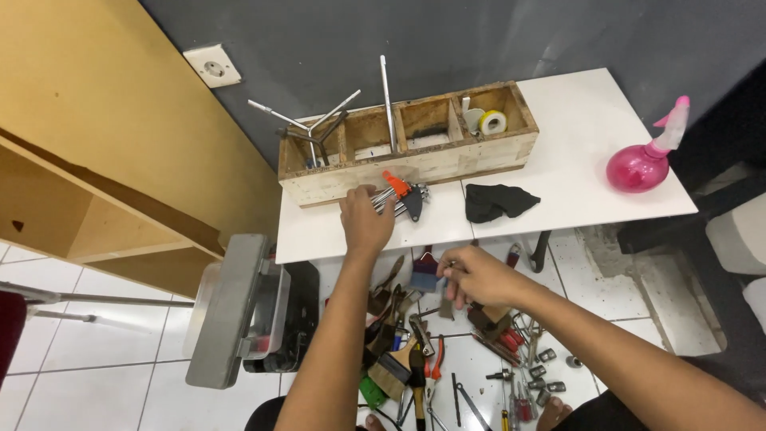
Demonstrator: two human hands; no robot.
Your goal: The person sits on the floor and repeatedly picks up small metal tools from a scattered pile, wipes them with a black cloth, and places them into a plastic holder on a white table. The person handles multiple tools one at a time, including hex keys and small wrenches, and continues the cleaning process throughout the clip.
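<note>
1. Two bare hands work over a white tiled floor (pixel 120 383) strewn with tools at the bottom centre of the frame: brushes, pliers, screwdrivers and small sockets lie in a loose pile (pixel 447 351).
2. Just above that pile, the right hand (pixel 471 275) is closed around a small metal piece, pinched at the fingertips; what the piece is cannot be made out.
3. Higher, at mid-frame, the left hand (pixel 365 219) rests on the front edge of a white table (pixel 590 136), its fingers wrapped over one end of a set of hex keys (pixel 403 195) with an orange holder.
4. The keys run to the right and slightly up from that grip, their long axis roughly along the table edge; the left hand is the nearer one, already touching them.
5. Directly behind stands a wooden tool box (pixel 415 156) with compartments, holding a cross wrench (pixel 311 128) and a tape roll (pixel 492 121).
6. Right of the keys lie a black cloth (pixel 496 199) and, far right, a pink spray bottle (pixel 642 160).
</note>
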